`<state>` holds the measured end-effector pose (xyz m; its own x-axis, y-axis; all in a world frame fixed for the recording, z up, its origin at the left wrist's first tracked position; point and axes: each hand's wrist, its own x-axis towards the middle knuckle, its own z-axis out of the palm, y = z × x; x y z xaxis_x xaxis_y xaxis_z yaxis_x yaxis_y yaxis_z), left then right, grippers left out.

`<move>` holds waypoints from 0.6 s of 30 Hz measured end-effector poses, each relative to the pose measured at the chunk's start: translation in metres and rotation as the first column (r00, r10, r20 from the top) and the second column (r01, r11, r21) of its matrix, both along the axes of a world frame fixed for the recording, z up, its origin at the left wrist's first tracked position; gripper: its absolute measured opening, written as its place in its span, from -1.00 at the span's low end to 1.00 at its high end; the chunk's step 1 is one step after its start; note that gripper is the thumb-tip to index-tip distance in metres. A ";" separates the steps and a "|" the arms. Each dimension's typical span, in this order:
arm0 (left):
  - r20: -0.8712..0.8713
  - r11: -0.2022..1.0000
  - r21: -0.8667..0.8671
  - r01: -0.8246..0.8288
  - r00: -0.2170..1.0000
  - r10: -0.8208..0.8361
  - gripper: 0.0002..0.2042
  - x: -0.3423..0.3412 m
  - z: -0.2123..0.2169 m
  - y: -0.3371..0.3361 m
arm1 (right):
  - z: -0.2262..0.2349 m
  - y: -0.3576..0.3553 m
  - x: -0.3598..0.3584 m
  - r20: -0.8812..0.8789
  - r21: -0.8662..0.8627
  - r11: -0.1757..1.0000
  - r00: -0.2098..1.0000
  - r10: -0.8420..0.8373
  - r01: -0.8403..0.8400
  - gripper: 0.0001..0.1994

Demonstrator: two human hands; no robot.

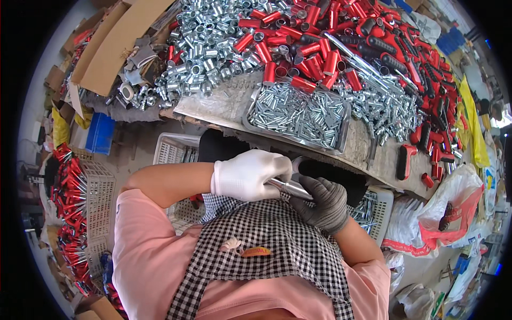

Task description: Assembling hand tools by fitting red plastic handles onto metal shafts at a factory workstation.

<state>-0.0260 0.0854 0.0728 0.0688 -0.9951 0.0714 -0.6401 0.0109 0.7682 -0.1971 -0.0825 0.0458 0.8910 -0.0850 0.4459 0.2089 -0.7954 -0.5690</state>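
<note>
Close to my checked apron, both gloved hands meet over a shiny metal tube [296, 190]. My left hand [252, 175], in a white glove, has its fingers closed around the tube's left end. From the other side my right hand [324, 205], in a dark grey glove, grips the tube's right end. The tube lies slightly tilted, and the fingers hide part of it. Just beyond the hands, at the table's near edge, a metal tray [246, 126] holds many small steel pins [298, 114].
Silver metal collars [205, 48] pile up at the table's back left. Red sleeves [330, 63] and black-and-red handles [381, 45] heap up at the right. White plastic baskets [100, 200] hold red tools at the left. A white-and-red sack [453, 205] stands at the right.
</note>
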 end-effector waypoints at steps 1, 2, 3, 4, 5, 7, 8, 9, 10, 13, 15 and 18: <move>-0.038 1.000 -0.006 0.026 0.999 -0.026 -0.76 -0.002 0.000 0.000 | 0.003 -0.001 -0.001 -0.054 0.035 0.999 0.998 0.022 -0.020 -0.57; -0.035 1.000 -0.008 0.023 0.999 -0.024 -0.76 -0.004 0.001 -0.001 | 0.005 -0.004 0.000 -0.106 0.070 0.997 0.993 0.045 -0.038 -0.60; -0.032 0.999 -0.031 0.024 0.999 -0.025 -0.76 -0.006 0.002 -0.001 | 0.005 -0.006 0.001 -0.103 0.069 0.997 0.994 0.047 -0.040 -0.60; -0.029 0.998 -0.054 0.024 0.999 -0.026 -0.77 -0.006 0.003 -0.002 | 0.004 -0.008 0.002 -0.107 0.064 0.998 0.994 0.034 -0.028 -0.63; -0.039 0.999 -0.046 0.027 0.999 -0.028 -0.78 -0.003 0.002 -0.003 | 0.003 -0.008 0.002 -0.114 0.061 0.998 0.993 0.018 -0.011 -0.65; -0.042 0.998 -0.052 0.019 0.999 -0.021 -0.78 0.003 0.003 -0.004 | 0.003 -0.009 0.001 -0.182 0.079 0.997 0.983 0.030 -0.015 -0.61; -0.042 0.998 -0.063 0.007 0.999 -0.010 -0.78 0.007 0.004 -0.005 | 0.003 -0.012 0.002 -0.246 0.091 0.996 0.968 0.046 -0.024 -0.56; -0.039 0.998 -0.063 0.006 0.999 -0.009 -0.78 0.010 0.005 -0.006 | 0.003 -0.015 0.004 -0.243 0.091 0.996 0.969 0.047 -0.026 -0.56; -0.017 0.998 -0.055 0.032 0.999 -0.033 -0.78 0.013 0.005 -0.006 | 0.003 -0.018 0.006 -0.281 0.117 0.991 0.954 0.103 -0.072 -0.52; 0.066 0.997 0.022 0.080 0.994 -0.082 -0.73 0.015 0.006 -0.007 | -0.002 -0.026 0.006 -0.433 0.215 0.953 0.854 0.289 -0.213 -0.41; 0.073 0.999 -0.008 0.051 0.996 -0.050 -0.72 0.013 0.009 -0.011 | -0.004 -0.025 0.005 -0.399 0.293 0.920 0.841 0.365 -0.261 -0.42; 0.062 0.992 -0.103 0.070 0.996 -0.064 -0.69 0.027 0.018 -0.024 | -0.016 -0.026 -0.003 -0.354 0.418 0.890 0.869 0.344 -0.182 -0.46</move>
<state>0.0013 0.0613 0.0904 -0.0048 -0.9841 0.1777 -0.6790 0.1336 0.7219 -0.2006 -0.1090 0.0298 0.9950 0.0978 0.0217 0.0651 -0.4659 -0.8824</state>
